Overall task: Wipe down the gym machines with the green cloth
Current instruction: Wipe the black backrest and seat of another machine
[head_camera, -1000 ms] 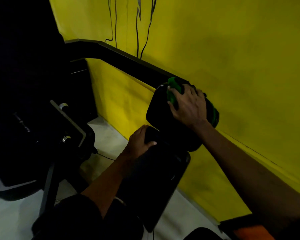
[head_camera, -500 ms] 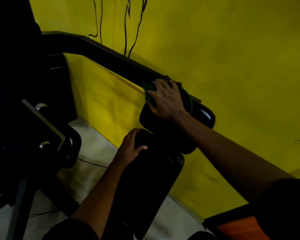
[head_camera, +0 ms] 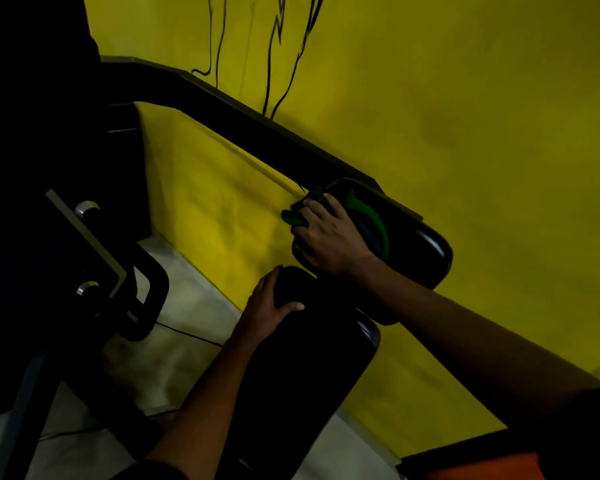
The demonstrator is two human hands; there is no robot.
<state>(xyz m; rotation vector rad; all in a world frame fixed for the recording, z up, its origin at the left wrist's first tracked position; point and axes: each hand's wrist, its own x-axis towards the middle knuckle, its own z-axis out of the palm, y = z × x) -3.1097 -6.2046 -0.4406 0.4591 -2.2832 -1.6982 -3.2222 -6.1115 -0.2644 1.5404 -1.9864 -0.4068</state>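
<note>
Green cloth (head_camera: 373, 216) mostly under the right hand (head_camera: 329, 237)

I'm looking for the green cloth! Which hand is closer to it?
Right. The right hand lies on the green cloth, holding it against the upper pad. The left hand is lower, gripping the end of the lower pad, not touching the cloth.

Glossy black pad (head_camera: 426, 251), soft cloth (head_camera: 371, 216)

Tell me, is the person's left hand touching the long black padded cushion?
Touching. The head view shows the left hand wrapped over the long black padded cushion's top end, thumb lying on its face.
</note>
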